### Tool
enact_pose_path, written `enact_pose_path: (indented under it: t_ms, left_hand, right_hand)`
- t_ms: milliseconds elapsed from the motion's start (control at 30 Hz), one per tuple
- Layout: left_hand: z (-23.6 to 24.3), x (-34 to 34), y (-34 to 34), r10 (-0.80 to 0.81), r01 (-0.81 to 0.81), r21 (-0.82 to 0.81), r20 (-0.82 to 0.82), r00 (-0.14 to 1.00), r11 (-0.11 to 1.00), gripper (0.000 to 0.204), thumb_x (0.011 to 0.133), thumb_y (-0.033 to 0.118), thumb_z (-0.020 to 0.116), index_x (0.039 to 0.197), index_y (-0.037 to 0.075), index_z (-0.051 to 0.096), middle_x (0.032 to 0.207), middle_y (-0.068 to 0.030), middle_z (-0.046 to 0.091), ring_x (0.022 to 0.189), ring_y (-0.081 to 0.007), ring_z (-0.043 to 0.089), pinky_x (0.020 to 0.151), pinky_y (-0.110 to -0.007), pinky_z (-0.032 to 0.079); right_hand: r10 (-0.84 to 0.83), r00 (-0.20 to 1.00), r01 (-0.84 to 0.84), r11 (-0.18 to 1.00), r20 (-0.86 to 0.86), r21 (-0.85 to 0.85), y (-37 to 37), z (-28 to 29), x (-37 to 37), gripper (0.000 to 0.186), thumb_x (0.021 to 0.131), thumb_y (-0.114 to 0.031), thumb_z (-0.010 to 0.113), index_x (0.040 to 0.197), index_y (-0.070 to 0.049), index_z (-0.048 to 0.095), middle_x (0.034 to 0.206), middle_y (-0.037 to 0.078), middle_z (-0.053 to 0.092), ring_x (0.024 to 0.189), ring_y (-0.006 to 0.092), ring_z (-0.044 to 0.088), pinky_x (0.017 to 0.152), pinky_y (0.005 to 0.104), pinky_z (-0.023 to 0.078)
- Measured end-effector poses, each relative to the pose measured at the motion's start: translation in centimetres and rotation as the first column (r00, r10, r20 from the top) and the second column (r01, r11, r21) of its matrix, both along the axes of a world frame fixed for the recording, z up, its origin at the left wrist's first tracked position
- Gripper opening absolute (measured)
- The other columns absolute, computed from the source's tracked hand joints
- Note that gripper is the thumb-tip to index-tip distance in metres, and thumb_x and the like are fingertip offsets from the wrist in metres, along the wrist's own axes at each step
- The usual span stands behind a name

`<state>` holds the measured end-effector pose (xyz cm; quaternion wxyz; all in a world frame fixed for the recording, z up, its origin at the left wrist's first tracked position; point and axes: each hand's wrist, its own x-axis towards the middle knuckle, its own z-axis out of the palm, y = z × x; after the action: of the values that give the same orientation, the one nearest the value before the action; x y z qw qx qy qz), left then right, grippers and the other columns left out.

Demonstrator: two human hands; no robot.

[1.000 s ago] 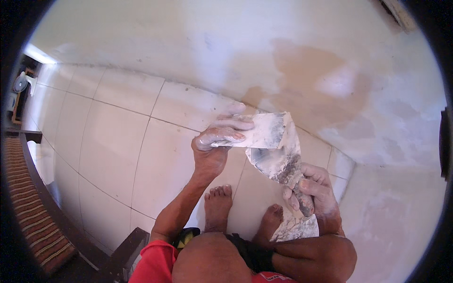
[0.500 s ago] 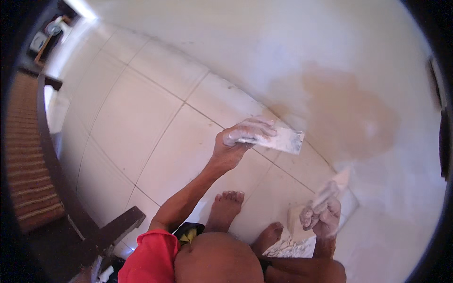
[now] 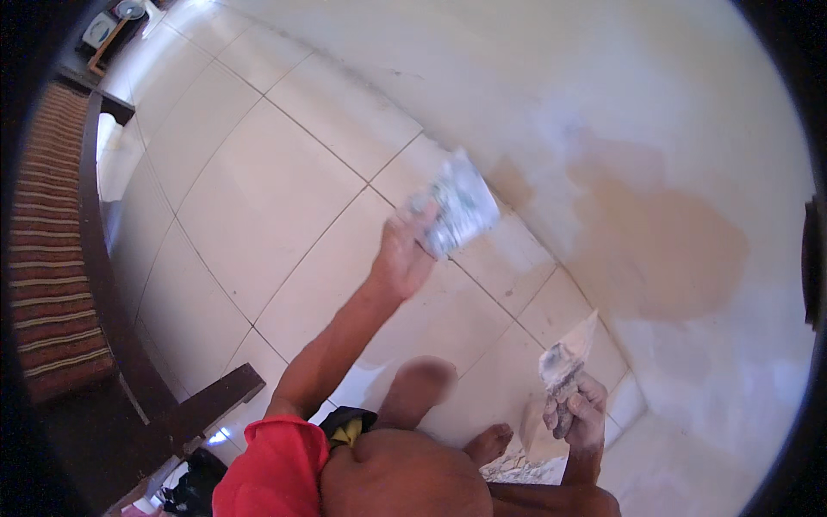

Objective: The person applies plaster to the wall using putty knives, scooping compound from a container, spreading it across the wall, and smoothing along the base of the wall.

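My left hand [image 3: 408,246] grips a flat rectangular plate [image 3: 463,207] smeared with white paste, its broad face now showing. The plate is held above the floor tiles, close to the foot of the wall, and is slightly blurred. Lower on the right, my right hand [image 3: 582,412] is closed round the handle of a putty knife [image 3: 581,341]. White paste is caked on the knife near the grip, and the blade points up toward the wall. The pale wall [image 3: 551,103] carries a large tan patch [image 3: 676,237] on its surface.
A bench with a striped brown cushion [image 3: 60,250] and dark wooden frame stands at the left. My feet are on the light tiles [image 3: 293,198]. Below my right hand is a pale boxy thing [image 3: 543,431], beside white scraps [image 3: 524,470] on the floor. A fan [image 3: 129,9] shows far left.
The left hand has moved up and left and turned, so the plate's smeared face shows. The right hand has shifted slightly left, its knife now tilted to show the paste. The view has shifted a little.
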<state>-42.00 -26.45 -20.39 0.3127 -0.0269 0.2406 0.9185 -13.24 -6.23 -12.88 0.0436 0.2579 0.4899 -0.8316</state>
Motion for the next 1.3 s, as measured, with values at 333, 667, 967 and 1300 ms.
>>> enact_pose_path:
  t_ms: [333, 667, 967, 1300]
  left_hand:
    - [-4.6, -11.1, -0.7, 0.435, -0.632, -0.504, -0.462, 0.773, 0.588, 0.027, 0.094, 0.009, 0.061, 0.117, 0.000, 0.051, 0.106, -0.0079, 0.059, 0.099, -0.0177, 0.057, 0.088, -0.029, 0.046]
    - [-2.9, -10.7, 11.2, 0.115, -0.779, -0.570, -0.783, 0.611, 0.261, 0.043, 0.095, 0.007, 0.047, 0.130, -0.012, 0.033, 0.133, -0.0278, 0.035, 0.129, -0.0414, 0.033, 0.111, -0.048, 0.025]
    - [-6.1, -16.1, 8.2, 0.068, -0.777, -0.609, -0.778, 0.624, 0.160, 0.072, 0.098, 0.017, 0.046, 0.139, -0.027, 0.005, 0.151, -0.0423, 0.006, 0.145, -0.0499, 0.006, 0.121, -0.049, 0.005]
    - [-3.7, -12.7, 10.7, 0.163, -0.872, -0.470, -0.858, 0.488, 0.135, 0.028, 0.093, 0.002, 0.047, 0.118, -0.007, 0.037, 0.115, -0.0237, 0.037, 0.112, -0.0390, 0.042, 0.106, -0.047, 0.029]
  right_hand:
    - [-0.135, 0.984, 0.132, 0.991, 0.119, 0.034, 0.0, -0.5, 2.4, 0.029, 0.089, -0.021, 0.066, 0.102, 0.002, 0.054, 0.080, 0.015, 0.064, 0.053, 0.0180, 0.060, 0.043, 0.0294, 0.049]
    - [-0.174, 0.968, 0.163, 0.984, 0.178, 0.076, -0.7, -0.8, 2.0, 0.037, 0.087, -0.023, 0.069, 0.108, 0.005, 0.056, 0.076, 0.011, 0.063, 0.051, 0.0119, 0.057, 0.045, 0.0260, 0.048]
    - [-0.209, 0.957, 0.197, 0.977, 0.199, 0.079, -0.7, -1.6, 2.5, 0.023, 0.092, -0.019, 0.064, 0.103, -0.001, 0.055, 0.083, 0.013, 0.064, 0.054, 0.0159, 0.059, 0.044, 0.0286, 0.049]
    - [-0.201, 0.952, 0.182, 0.978, 0.230, 0.104, -0.6, -1.1, 2.7, 0.024, 0.091, -0.019, 0.065, 0.102, -0.001, 0.054, 0.081, 0.011, 0.063, 0.056, 0.0160, 0.059, 0.044, 0.0287, 0.049]
